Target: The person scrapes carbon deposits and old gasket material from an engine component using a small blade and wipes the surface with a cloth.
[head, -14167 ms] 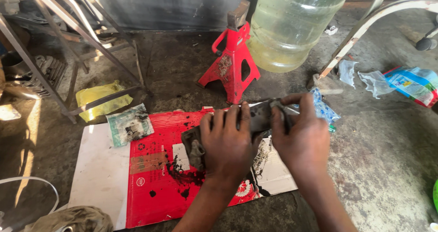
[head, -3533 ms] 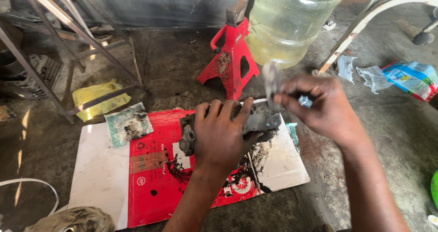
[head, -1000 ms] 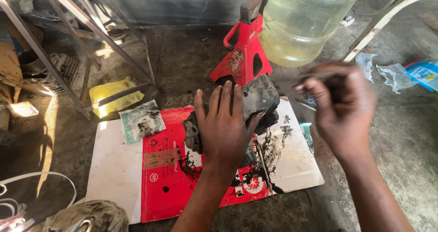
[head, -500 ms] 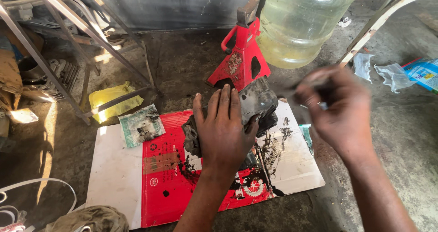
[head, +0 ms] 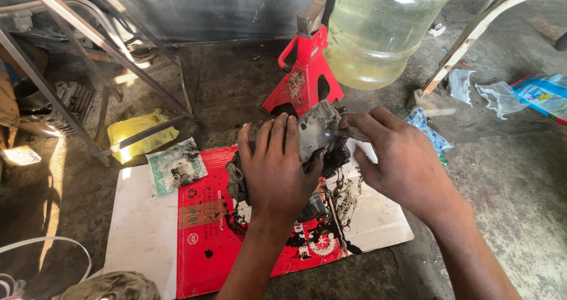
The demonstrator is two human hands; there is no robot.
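Observation:
A greasy grey metal engine part (head: pixel 319 136) stands tilted on a red and white cardboard sheet (head: pixel 195 241) on the concrete floor. My left hand (head: pixel 274 167) lies flat over its near side, fingers spread and pointing away, holding it. My right hand (head: pixel 401 161) grips the part's upper right corner with thumb and fingers. Black oil stains spread over the cardboard around the part. What sits under my left palm is hidden.
A red jack stand (head: pixel 304 69) and a big clear water jug (head: pixel 378 31) stand just beyond. A yellow bag (head: pixel 139 136) and a dirty packet (head: pixel 176 165) lie left, under a metal frame (head: pixel 88 58). Plastic wrappers (head: pixel 540 93) lie right. A rag (head: pixel 109 285) lies near left.
My right hand, raised and apart from the part a second ago, has come down and taken hold of its top right corner. My left hand has stayed on the part.

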